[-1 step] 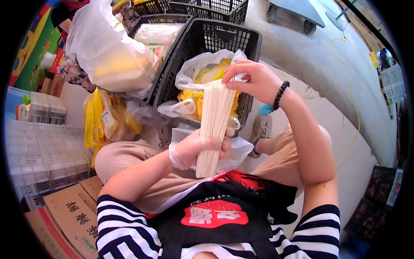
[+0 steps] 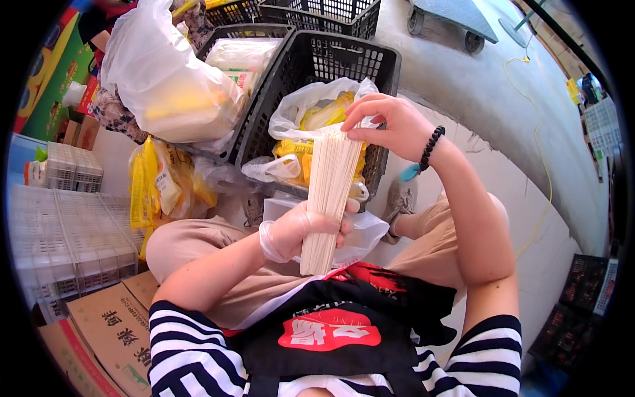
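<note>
A fanned bundle of long, thin, pale sticks (image 2: 331, 169) stands tilted in front of me, its upper end spread wider than its lower end. My left hand (image 2: 301, 225), in a clear disposable glove, wraps around the lower part. At the top end, my bare right hand (image 2: 387, 122) has its thumb and fingertips pinched at the stick ends. Whether a single stick is singled out there is too small to tell. Just beyond the bundle, a black plastic crate (image 2: 390, 73) holds a white plastic bag (image 2: 288, 116) with yellow packets (image 2: 288, 147) in it.
Another black crate (image 2: 281, 36) with clear-wrapped packs sits to the left, beside a large white bag (image 2: 165, 79). Yellow packages (image 2: 149, 178) lie near my left knee. White baskets (image 2: 73, 228) and cardboard boxes (image 2: 109, 324) stand at left. A wheeled cart (image 2: 456, 16) is far right.
Very little differs. The bundle sits slightly lower, and my right fingertips have shifted a little at its top. My left hand keeps its grip.
</note>
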Available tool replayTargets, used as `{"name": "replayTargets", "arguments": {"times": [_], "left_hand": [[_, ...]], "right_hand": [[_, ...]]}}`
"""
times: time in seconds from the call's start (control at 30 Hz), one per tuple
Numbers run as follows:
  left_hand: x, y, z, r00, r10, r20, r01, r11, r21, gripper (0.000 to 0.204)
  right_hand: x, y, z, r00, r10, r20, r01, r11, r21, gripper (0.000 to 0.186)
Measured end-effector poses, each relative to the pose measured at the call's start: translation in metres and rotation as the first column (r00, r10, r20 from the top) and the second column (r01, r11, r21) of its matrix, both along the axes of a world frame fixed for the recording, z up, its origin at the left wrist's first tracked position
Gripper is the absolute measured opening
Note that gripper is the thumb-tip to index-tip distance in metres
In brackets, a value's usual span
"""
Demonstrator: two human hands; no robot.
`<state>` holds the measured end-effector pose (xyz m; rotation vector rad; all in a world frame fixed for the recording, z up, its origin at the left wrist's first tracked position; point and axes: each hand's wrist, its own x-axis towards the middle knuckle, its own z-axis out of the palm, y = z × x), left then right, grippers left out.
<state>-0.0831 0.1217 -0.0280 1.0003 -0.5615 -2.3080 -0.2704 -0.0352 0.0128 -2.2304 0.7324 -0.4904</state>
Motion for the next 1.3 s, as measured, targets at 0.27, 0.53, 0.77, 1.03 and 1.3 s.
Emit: {"name": "replayTargets", "arguments": {"times": [0.27, 0.53, 0.77, 1.03, 1.3], "left_hand": [[0.007, 0.000, -0.002, 0.998, -0.061, 0.013, 0.061, 0.998, -0.001, 0.048], [0.006, 0.001, -0.001, 0.999, -0.048, -0.002, 0.048, 0.999, -0.005, 0.042], [0.005, 0.002, -0.012, 0.999, 0.015, -0.030, -0.016, 1.000, -0.023, 0.039], [0.000, 0.000, -0.007, 0.997, 0.063, 0.035, -0.062, 0.997, -0.039, 0.038], [0.001, -0.002, -0.006, 0.996, 0.073, 0.054, -0.073, 0.997, 0.001, 0.041]], "right_hand": [[-0.006, -0.003, 0.004, 0.997, 0.070, 0.027, -0.075, 0.964, 0.254, 0.012], [-0.017, -0.021, -0.003, 0.980, -0.047, 0.193, -0.039, 0.907, 0.419, 0.017], [-0.020, -0.022, -0.002, 0.947, -0.227, 0.227, 0.078, 0.848, 0.525, 0.023], [-0.014, -0.018, -0.002, 0.927, -0.325, 0.189, 0.108, 0.711, 0.694, 0.025], [-0.012, -0.021, 0.005, 0.851, -0.481, 0.212, 0.166, 0.629, 0.759, 0.023]]}}
